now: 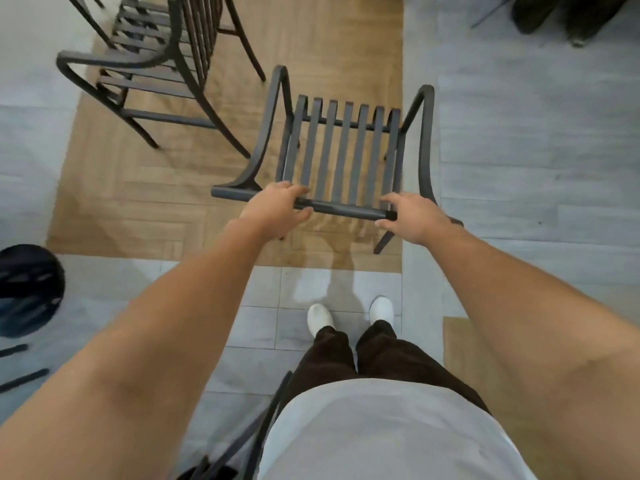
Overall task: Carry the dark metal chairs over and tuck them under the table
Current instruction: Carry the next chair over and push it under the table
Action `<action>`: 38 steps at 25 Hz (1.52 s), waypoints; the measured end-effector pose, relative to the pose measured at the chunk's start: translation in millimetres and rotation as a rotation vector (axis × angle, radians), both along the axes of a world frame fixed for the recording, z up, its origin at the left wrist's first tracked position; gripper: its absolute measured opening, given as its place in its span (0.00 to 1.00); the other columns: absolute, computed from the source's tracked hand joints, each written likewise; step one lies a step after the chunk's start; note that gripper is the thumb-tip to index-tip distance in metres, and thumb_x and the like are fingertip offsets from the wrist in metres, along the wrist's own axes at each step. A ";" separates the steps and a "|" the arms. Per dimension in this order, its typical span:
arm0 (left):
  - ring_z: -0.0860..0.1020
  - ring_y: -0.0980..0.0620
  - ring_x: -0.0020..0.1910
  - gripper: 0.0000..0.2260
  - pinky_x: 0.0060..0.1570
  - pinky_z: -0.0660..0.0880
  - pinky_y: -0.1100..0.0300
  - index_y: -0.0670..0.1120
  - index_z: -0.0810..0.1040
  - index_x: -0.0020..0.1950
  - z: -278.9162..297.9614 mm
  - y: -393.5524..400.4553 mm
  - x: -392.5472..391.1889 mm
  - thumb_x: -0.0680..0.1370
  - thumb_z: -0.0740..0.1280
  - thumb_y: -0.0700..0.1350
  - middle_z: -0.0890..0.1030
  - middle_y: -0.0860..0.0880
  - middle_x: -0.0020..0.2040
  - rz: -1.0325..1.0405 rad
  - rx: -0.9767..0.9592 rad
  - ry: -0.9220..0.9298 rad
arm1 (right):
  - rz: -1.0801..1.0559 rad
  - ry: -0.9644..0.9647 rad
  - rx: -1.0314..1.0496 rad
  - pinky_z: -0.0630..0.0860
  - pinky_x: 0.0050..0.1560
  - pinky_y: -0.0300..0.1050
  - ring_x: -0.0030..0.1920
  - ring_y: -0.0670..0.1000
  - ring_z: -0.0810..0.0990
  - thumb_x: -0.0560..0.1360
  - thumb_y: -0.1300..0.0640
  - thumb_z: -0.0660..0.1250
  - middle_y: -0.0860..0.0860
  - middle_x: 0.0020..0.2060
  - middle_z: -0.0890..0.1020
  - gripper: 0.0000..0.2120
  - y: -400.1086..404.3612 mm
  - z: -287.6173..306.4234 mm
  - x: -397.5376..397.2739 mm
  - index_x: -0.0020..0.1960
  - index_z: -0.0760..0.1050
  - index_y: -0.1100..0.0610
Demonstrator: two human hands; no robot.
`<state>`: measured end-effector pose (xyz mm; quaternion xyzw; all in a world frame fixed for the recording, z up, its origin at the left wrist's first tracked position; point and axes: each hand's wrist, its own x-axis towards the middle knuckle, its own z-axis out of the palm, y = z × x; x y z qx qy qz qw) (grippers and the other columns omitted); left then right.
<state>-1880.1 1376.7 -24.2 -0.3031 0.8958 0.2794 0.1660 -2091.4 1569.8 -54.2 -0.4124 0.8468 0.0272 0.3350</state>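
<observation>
A dark metal chair [346, 150] with a slatted seat stands on the wood-pattern floor in front of me, its back towards me. My left hand [277, 209] wraps the left part of the top rail, fingers over it and thumb under. On the rail's right part my right hand [412, 216] holds the same way. A second dark metal chair [138, 81] stands at the upper left, blurred. No table is in view.
A black round object [27, 289] lies at the left edge. Dark metal bars [242, 445] show by my left hip at the bottom. Dark shapes [571, 15] sit at the top right on the grey floor. My white shoes [320, 318] stand on pale tiles.
</observation>
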 end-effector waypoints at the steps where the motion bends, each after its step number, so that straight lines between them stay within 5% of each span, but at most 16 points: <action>1: 0.72 0.44 0.68 0.26 0.66 0.72 0.47 0.52 0.68 0.78 -4.1 -4.8 -3.0 0.81 0.66 0.57 0.73 0.46 0.70 -0.023 0.002 -0.017 | -0.013 -0.017 0.014 0.76 0.63 0.56 0.65 0.59 0.76 0.78 0.40 0.69 0.55 0.67 0.77 0.30 -0.3 -2.3 -0.1 0.76 0.68 0.49; 6: 0.75 0.43 0.64 0.29 0.64 0.74 0.46 0.52 0.66 0.78 -31.8 -33.5 -17.5 0.79 0.69 0.56 0.76 0.46 0.67 -0.147 0.025 -0.207 | -0.001 -0.062 0.120 0.77 0.55 0.54 0.54 0.55 0.77 0.76 0.41 0.72 0.52 0.54 0.79 0.26 -9.0 -21.8 -1.8 0.70 0.73 0.51; 11: 0.80 0.45 0.50 0.16 0.54 0.80 0.45 0.51 0.76 0.67 -52.6 -40.8 -23.2 0.80 0.68 0.52 0.81 0.48 0.51 -0.181 -0.121 -0.312 | 0.017 0.089 0.184 0.74 0.46 0.50 0.46 0.57 0.76 0.81 0.54 0.67 0.53 0.48 0.79 0.11 -18.2 -36.5 2.7 0.62 0.78 0.53; 14: 0.79 0.47 0.42 0.10 0.49 0.81 0.48 0.51 0.79 0.61 -55.1 -35.2 -26.5 0.82 0.66 0.51 0.79 0.48 0.43 -0.143 -0.194 -0.349 | 0.057 0.112 0.206 0.76 0.47 0.52 0.45 0.57 0.76 0.81 0.60 0.64 0.54 0.45 0.78 0.10 -19.8 -37.4 3.1 0.61 0.78 0.54; 23: 0.79 0.45 0.44 0.09 0.47 0.79 0.50 0.50 0.79 0.60 -53.6 2.9 -26.6 0.82 0.64 0.49 0.80 0.48 0.44 -0.082 -0.255 -0.417 | 0.256 0.126 0.188 0.74 0.46 0.52 0.48 0.60 0.78 0.80 0.61 0.61 0.53 0.43 0.74 0.10 -0.2 -35.2 -14.4 0.58 0.78 0.55; 28: 0.79 0.45 0.45 0.10 0.47 0.79 0.50 0.50 0.80 0.59 -59.0 41.2 -27.0 0.81 0.67 0.50 0.78 0.48 0.43 0.084 -0.227 -0.440 | 0.386 0.102 0.174 0.73 0.46 0.52 0.54 0.62 0.80 0.80 0.61 0.63 0.56 0.50 0.80 0.08 16.7 -34.4 -33.0 0.58 0.78 0.56; 38: 0.80 0.45 0.46 0.07 0.47 0.78 0.52 0.47 0.79 0.58 -71.4 125.8 -54.6 0.81 0.66 0.47 0.80 0.47 0.46 0.356 -0.230 -0.506 | 0.693 0.170 0.181 0.74 0.48 0.52 0.48 0.58 0.78 0.81 0.60 0.61 0.53 0.44 0.74 0.09 20.8 -34.3 -100.0 0.58 0.77 0.54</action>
